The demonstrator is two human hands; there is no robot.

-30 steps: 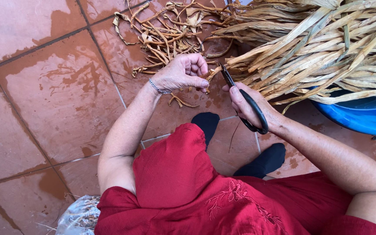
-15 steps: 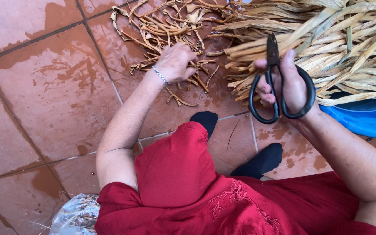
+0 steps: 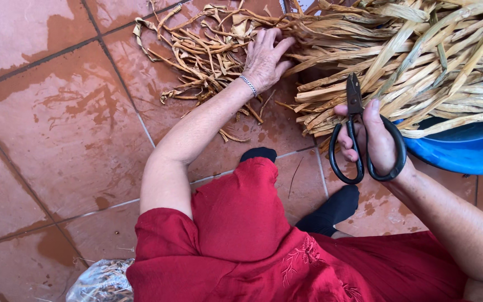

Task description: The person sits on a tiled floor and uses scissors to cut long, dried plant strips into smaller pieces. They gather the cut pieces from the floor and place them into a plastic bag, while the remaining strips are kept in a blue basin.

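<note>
Wet red tiles [image 3: 57, 128] cover the floor where a person in a red dress [image 3: 241, 223] sits, black socks [image 3: 331, 210] poking out. Her left hand [image 3: 265, 56] reaches forward, fingers spread, resting on a heap of dry strips [image 3: 197, 50] beside a bundle of pale stalks [image 3: 420, 61]. Her right hand [image 3: 373, 140] is closed round the handles of black scissors [image 3: 359, 134], blades shut and pointing up, just below the stalks. A blue tub [image 3: 465, 148] sits under the bundle; a crumpled bag [image 3: 99, 282] lies by her left hip
</note>
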